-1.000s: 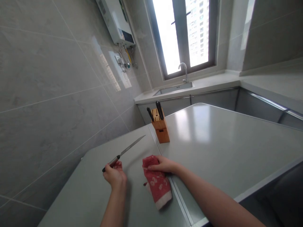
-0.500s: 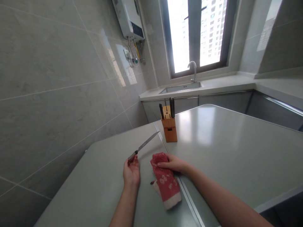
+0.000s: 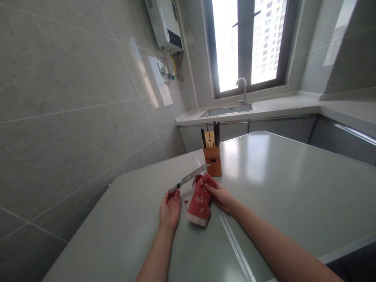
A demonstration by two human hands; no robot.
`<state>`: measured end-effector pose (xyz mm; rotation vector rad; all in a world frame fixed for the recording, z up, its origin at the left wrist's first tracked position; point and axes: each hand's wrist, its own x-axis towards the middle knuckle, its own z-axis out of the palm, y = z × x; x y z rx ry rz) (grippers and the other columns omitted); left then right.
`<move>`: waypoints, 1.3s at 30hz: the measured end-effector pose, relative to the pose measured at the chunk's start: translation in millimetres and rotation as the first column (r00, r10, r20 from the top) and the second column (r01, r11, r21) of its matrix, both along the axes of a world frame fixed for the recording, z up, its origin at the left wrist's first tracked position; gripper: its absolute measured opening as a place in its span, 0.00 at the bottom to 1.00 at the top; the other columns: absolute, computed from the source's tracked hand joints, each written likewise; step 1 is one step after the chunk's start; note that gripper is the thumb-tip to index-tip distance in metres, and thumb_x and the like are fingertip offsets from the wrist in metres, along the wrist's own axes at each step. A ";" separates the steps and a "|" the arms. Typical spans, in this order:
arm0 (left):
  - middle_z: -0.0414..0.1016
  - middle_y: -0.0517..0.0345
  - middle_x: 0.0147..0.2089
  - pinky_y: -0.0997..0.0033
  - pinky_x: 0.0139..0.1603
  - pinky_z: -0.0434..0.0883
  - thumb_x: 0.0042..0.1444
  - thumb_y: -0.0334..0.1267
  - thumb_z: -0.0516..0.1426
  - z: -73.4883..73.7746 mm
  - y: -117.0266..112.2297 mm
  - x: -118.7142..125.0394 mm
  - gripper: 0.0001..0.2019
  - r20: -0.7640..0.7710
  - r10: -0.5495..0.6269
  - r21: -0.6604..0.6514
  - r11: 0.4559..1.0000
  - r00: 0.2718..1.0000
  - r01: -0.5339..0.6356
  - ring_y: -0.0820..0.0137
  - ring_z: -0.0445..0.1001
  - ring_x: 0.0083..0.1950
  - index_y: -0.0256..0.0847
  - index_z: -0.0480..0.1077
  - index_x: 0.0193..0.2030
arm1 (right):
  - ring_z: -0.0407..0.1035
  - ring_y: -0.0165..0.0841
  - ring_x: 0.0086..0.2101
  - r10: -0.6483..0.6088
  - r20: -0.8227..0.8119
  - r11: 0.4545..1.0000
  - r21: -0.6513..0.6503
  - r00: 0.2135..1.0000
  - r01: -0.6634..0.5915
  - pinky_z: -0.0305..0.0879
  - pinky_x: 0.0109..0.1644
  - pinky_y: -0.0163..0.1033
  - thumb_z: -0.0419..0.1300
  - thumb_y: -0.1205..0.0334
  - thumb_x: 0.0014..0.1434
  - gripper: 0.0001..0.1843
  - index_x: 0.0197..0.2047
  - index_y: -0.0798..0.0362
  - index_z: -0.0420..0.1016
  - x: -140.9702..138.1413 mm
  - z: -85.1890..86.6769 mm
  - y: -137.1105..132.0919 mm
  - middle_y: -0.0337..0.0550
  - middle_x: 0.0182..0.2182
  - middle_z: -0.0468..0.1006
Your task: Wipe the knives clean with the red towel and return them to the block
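Note:
My left hand [image 3: 170, 207] is closed around the dark handle of a kitchen knife [image 3: 194, 174], whose blade points up and to the right, its tip in front of the knife block. In my right hand [image 3: 221, 196] is a red towel [image 3: 200, 201] with pale flower marks and a white hem, pinched near its top and hanging down. The towel's upper part is close to the blade; whether they touch I cannot tell. Behind both stands a wooden knife block [image 3: 214, 160] with several black-handled tools in it.
A pale table [image 3: 288, 188] with a metal seam [image 3: 235, 239] runs beneath my hands. Tiled wall [image 3: 73, 145] lies along the left. Beyond the table are a counter with a sink [image 3: 227, 111], a tap [image 3: 243, 90] and a window. A water heater [image 3: 166, 27] hangs on the wall.
My right hand has lifted the towel up and left toward the blade. My left hand has moved right and slightly up with the knife, its blade now lying flatter.

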<state>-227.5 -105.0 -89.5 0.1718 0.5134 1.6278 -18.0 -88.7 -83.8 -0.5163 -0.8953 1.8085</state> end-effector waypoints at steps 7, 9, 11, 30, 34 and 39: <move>0.78 0.51 0.37 0.69 0.43 0.73 0.57 0.28 0.50 -4.1 -0.9 6.9 0.09 -0.119 -0.097 0.036 0.994 0.988 0.102 0.67 0.77 0.41 0.37 0.72 0.36 | 0.71 0.32 0.40 -0.032 -0.088 0.999 -0.012 0.996 0.031 0.62 0.50 0.40 0.64 0.60 0.49 0.15 0.41 0.53 0.72 0.8 -2.9 4.1 0.43 0.39 0.77; 0.77 0.51 0.40 0.66 0.45 0.72 0.57 0.29 0.52 -5.2 -1.1 8.8 0.07 -0.179 -0.123 0.050 0.990 0.976 0.134 0.67 0.76 0.42 0.39 0.71 0.38 | 0.71 0.32 0.40 -0.043 -0.109 0.999 -0.012 0.993 0.042 0.62 0.50 0.40 0.64 0.59 0.50 0.14 0.41 0.53 0.72 0.8 -4.6 5.4 0.43 0.39 0.77; 0.76 0.50 0.42 0.66 0.46 0.71 0.55 0.30 0.54 -5.5 -1.6 11.0 0.07 -0.264 -0.137 0.079 0.983 0.955 0.163 0.67 0.76 0.43 0.40 0.70 0.40 | 0.71 0.32 0.40 -0.062 -0.131 0.998 -0.013 0.989 0.061 0.62 0.50 0.40 0.63 0.59 0.50 0.13 0.40 0.52 0.73 0.7 -6.1 6.7 0.42 0.38 0.77; 0.73 0.44 0.47 0.66 0.48 0.66 0.46 0.35 0.62 7.0 -19.1 27.0 0.21 -0.712 -0.256 0.072 0.900 0.654 0.430 0.64 0.73 0.45 0.35 0.70 0.49 | 0.71 0.33 0.37 -0.094 -0.044 0.996 0.003 0.995 0.094 0.62 0.49 0.42 0.69 0.63 0.42 0.17 0.37 0.55 0.74 1.7 1.7 1.8 0.42 0.35 0.77; 0.74 0.46 0.47 0.67 0.46 0.66 0.48 0.37 0.61 2.8 -16.5 26.3 0.20 -0.771 -0.249 0.028 0.906 0.586 0.422 0.64 0.72 0.44 0.36 0.69 0.49 | 0.71 0.32 0.35 -0.092 -0.048 0.996 0.001 0.995 0.092 0.62 0.49 0.41 0.69 0.63 0.42 0.16 0.36 0.54 0.74 2.0 2.0 1.9 0.41 0.34 0.77; 0.74 0.48 0.45 0.69 0.45 0.66 0.49 0.40 0.60 1.3 -14.9 28.6 0.19 -0.870 -0.185 0.010 0.919 0.456 0.394 0.65 0.71 0.44 0.35 0.71 0.47 | 0.71 0.33 0.35 -0.072 -0.028 0.997 0.000 0.997 0.072 0.61 0.49 0.42 0.70 0.62 0.40 0.18 0.36 0.55 0.74 2.7 2.8 0.9 0.42 0.33 0.77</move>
